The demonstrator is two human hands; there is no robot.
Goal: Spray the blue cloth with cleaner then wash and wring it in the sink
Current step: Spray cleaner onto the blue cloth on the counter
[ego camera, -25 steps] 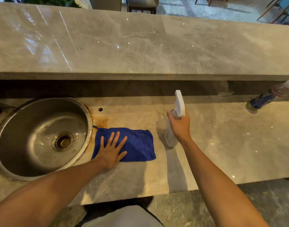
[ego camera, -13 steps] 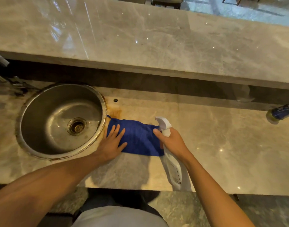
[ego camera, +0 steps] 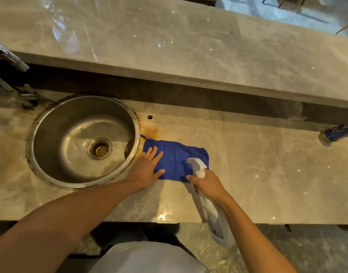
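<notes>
since a second ago the spray bottle (ego camera: 212,211) has been lifted from its upright stand on the counter, tipped over and drawn back toward the body, so that its white nozzle is now aimed down at the near right part of the blue cloth (ego camera: 175,156); over the last half second little has shifted.

the raised marble ledge (ego camera: 189,46) is cut off at both sides of the frame, and the strip below its lip is lost in shadow. the lower countertop (ego camera: 267,174) is likewise cropped left and right. the round steel sink (ego camera: 51,123) is seen whole, with its drain at the middle, while the tap (ego camera: 9,60) at the far left is only partly in frame. the cloth is laid flat on the countertop, its left end touching the sink rim; its near edge is covered by both hands. the bottle's neck is hidden within the right hand (ego camera: 208,186), whose fingers are wrapped round it, the forefinger apparently on the trigger, though this is hard to make out. a label with a red patch and fine print is carried on the bottle, but no word can be read. the left hand (ego camera: 147,168) is pressed flat on the cloth, fingers straight and spread. a blue-labelled bottle (ego camera: 338,133) lying at the right edge is cut off, its lettering illegible.
</notes>
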